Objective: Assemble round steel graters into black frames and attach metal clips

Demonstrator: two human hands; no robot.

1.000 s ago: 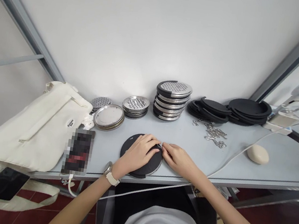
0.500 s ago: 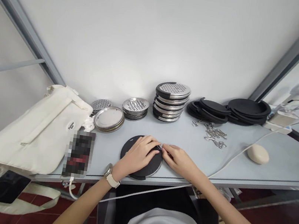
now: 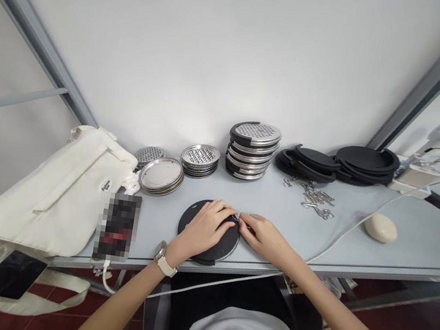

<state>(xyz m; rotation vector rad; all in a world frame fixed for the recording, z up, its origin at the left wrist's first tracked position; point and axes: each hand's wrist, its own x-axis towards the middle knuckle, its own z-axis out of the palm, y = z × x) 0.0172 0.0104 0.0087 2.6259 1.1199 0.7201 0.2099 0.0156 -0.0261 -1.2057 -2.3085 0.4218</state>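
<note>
A black round disc (image 3: 224, 247) with a silver rim lies near the table's front edge. My left hand (image 3: 203, 227) rests across its top, holding it down, with thumb and index finger curled toward the right edge. A small metal clasp (image 3: 235, 218) shows there between the fingertips. From the right, my right hand (image 3: 260, 233) pinches at this clasp, fingers closed. Its exact fit against the disc is hidden by the fingers. More metal clasps (image 3: 316, 197) lie in a loose pile to the right, before stacked black round holders (image 3: 316, 158).
Behind stand grater discs in black holders (image 3: 252, 150), perforated metal discs (image 3: 200, 156) and plain metal discs (image 3: 161, 174). A cream bag (image 3: 46, 189) and a pixelated phone (image 3: 116, 227) are at left. A white cable (image 3: 341, 235) passes a beige mouse (image 3: 381, 227).
The view has shifted slightly. Both hands stay at the right edge of the disc, with only tiny finger movement around the clasp.
</note>
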